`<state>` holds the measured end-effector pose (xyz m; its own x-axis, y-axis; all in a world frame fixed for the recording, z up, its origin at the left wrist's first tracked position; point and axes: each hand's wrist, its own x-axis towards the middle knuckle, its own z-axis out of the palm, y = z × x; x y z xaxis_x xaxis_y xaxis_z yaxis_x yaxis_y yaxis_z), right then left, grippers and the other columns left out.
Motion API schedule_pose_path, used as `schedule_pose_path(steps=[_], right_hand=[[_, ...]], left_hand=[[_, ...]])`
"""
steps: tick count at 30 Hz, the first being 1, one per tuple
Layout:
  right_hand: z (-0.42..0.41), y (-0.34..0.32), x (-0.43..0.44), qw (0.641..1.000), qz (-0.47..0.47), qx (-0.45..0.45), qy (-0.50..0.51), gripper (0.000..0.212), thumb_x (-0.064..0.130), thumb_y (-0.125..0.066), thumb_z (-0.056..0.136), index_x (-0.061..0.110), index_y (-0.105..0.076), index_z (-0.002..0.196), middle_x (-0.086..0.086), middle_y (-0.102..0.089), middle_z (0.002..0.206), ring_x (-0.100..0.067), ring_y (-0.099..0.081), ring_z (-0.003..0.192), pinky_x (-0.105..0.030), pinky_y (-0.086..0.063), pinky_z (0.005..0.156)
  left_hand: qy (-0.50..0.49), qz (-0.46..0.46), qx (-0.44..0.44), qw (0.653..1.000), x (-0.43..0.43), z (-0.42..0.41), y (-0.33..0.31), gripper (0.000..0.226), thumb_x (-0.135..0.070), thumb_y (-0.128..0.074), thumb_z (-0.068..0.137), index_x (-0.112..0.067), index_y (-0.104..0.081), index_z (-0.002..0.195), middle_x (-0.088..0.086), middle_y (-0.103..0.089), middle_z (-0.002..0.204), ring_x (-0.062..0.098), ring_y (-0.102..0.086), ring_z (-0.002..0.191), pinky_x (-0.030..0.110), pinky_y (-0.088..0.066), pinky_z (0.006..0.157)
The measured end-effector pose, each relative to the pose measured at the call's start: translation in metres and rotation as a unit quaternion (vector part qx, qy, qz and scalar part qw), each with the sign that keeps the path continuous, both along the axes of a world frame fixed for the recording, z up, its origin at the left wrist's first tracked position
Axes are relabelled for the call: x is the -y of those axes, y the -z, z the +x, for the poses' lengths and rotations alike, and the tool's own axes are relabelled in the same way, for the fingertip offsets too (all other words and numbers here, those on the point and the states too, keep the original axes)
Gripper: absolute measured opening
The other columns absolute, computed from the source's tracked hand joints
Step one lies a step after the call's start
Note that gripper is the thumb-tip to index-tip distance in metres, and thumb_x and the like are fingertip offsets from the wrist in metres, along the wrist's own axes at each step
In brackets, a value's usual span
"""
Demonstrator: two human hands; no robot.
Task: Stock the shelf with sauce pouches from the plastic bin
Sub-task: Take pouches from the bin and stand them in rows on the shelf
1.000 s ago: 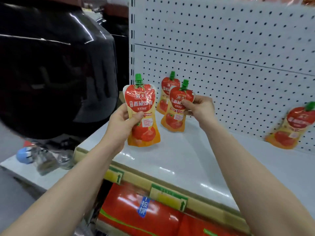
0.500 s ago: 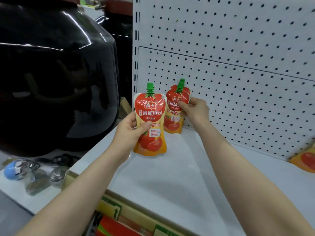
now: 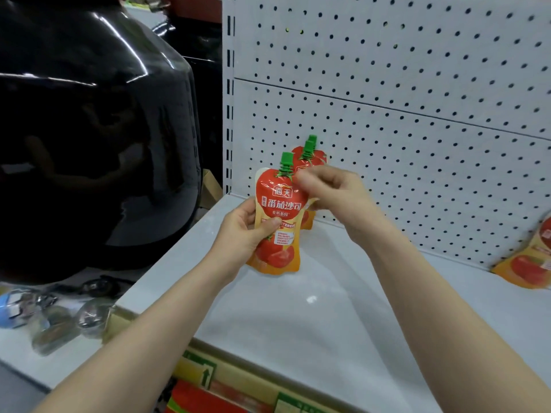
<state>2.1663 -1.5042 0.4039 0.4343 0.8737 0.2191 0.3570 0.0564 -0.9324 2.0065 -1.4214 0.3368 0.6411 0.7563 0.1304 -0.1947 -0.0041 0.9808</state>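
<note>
Head view: 海天 番茄沙司 pouch (image 3: 279,204)

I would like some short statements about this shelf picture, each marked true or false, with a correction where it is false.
1. The left hand holds a sauce pouch with a green cap. True.
2. The two pouches behind it lie flat on the shelf. False: they stand upright at the pegboard.
3. The held pouch is mostly blue. False: it is red and orange.
4. Another pouch at the far right leans against the pegboard. True.
5. The shelf surface is black. False: it is white.
</note>
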Motion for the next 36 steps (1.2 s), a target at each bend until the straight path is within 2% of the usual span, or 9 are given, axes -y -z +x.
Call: schedule_pose_path(steps=[3, 7, 10, 12, 14, 16, 21, 27, 36], right_hand=[[0.001, 0.001, 0.002, 1.000, 0.001, 0.007, -0.022, 0.022, 0.010, -0.073, 0.087, 0.012, -0.069, 0.108, -0.004, -0.076, 0.095, -0.015, -0.074, 0.084, -0.025, -0.056, 0.065], [0.007, 0.010, -0.001, 0.998, 0.019, 0.051, 0.028, 0.018, 0.010, -0.073, 0.087, 0.015, -0.071, 0.104, -0.006, -0.076, 0.095, -0.018, -0.074, 0.086, -0.031, -0.060, 0.071], [0.013, 0.017, -0.008, 0.995, 0.031, 0.057, 0.077, 0.020, 0.011, -0.074, 0.086, 0.014, -0.071, 0.105, 0.001, -0.072, 0.089, -0.007, -0.069, 0.077, -0.023, -0.055, 0.066], [0.020, 0.018, -0.015, 0.992, 0.034, 0.062, 0.108, 0.021, 0.011, -0.074, 0.086, 0.013, -0.072, 0.107, -0.003, -0.074, 0.097, -0.010, -0.069, 0.080, -0.024, -0.055, 0.070], [0.028, 0.019, -0.023, 0.988, 0.035, 0.072, 0.129, 0.022, 0.013, -0.073, 0.086, 0.014, -0.073, 0.108, -0.008, -0.075, 0.102, -0.019, -0.071, 0.088, -0.034, -0.059, 0.079], [0.032, 0.021, -0.031, 0.987, 0.042, 0.074, 0.137, 0.022, 0.013, -0.073, 0.086, 0.014, -0.073, 0.108, -0.006, -0.075, 0.101, -0.020, -0.071, 0.091, -0.040, -0.059, 0.084], [0.043, 0.026, -0.048, 0.985, 0.048, 0.069, 0.151, 0.024, 0.015, -0.074, 0.085, 0.015, -0.074, 0.109, -0.003, -0.074, 0.106, -0.019, -0.070, 0.097, -0.046, -0.058, 0.087], [0.047, 0.029, -0.049, 0.984, 0.037, 0.102, 0.139, 0.024, 0.019, -0.071, 0.087, 0.018, -0.072, 0.111, 0.002, -0.073, 0.104, -0.018, -0.070, 0.094, -0.046, -0.058, 0.085], [0.039, 0.026, -0.038, 0.975, 0.038, 0.147, 0.159, 0.020, 0.024, -0.068, 0.089, 0.024, -0.070, 0.109, -0.004, -0.073, 0.098, -0.026, -0.069, 0.091, -0.049, -0.057, 0.082]], left_hand=[[0.018, -0.001, -0.001, 1.000, 0.003, 0.004, 0.003, 0.037, -0.011, -0.068, 0.086, -0.013, -0.060, 0.122, 0.003, -0.073, 0.109, 0.017, -0.071, 0.098, 0.028, -0.058, 0.082], [0.025, 0.007, -0.013, 1.000, 0.002, 0.009, 0.011, 0.040, -0.013, -0.070, 0.085, -0.014, -0.058, 0.123, 0.002, -0.072, 0.112, 0.015, -0.070, 0.099, 0.021, -0.057, 0.078], [0.014, 0.028, -0.063, 0.998, -0.005, 0.016, 0.022, 0.035, -0.006, -0.066, 0.088, -0.010, -0.056, 0.122, 0.006, -0.069, 0.113, 0.015, -0.068, 0.096, 0.017, -0.056, 0.070], [-0.004, 0.047, -0.111, 0.993, -0.012, 0.024, 0.032, 0.033, -0.007, -0.065, 0.089, -0.013, -0.056, 0.121, 0.007, -0.067, 0.116, 0.014, -0.066, 0.099, 0.024, -0.057, 0.080], [-0.018, 0.064, -0.148, 0.987, -0.019, 0.030, 0.039, 0.035, -0.013, -0.065, 0.089, -0.018, -0.055, 0.122, 0.004, -0.065, 0.119, 0.017, -0.063, 0.107, 0.038, -0.053, 0.094], [-0.029, 0.081, -0.172, 0.981, -0.022, 0.035, 0.040, 0.037, -0.016, -0.064, 0.088, -0.021, -0.054, 0.123, -0.002, -0.064, 0.119, 0.016, -0.060, 0.111, 0.043, -0.050, 0.099], [-0.030, 0.092, -0.180, 0.979, -0.023, 0.043, 0.041, 0.040, -0.022, -0.063, 0.090, -0.029, -0.049, 0.126, -0.008, -0.060, 0.123, 0.015, -0.058, 0.113, 0.041, -0.049, 0.100], [-0.034, 0.106, -0.177, 0.978, -0.021, 0.044, 0.041, 0.040, -0.021, -0.063, 0.091, -0.026, -0.048, 0.128, -0.009, -0.059, 0.125, 0.010, -0.056, 0.114, 0.034, -0.048, 0.100], [-0.017, 0.108, -0.182, 0.977, -0.018, 0.041, 0.039, 0.044, -0.019, -0.062, 0.091, -0.024, -0.047, 0.132, -0.008, -0.058, 0.128, 0.013, -0.054, 0.118, 0.036, -0.046, 0.102]])
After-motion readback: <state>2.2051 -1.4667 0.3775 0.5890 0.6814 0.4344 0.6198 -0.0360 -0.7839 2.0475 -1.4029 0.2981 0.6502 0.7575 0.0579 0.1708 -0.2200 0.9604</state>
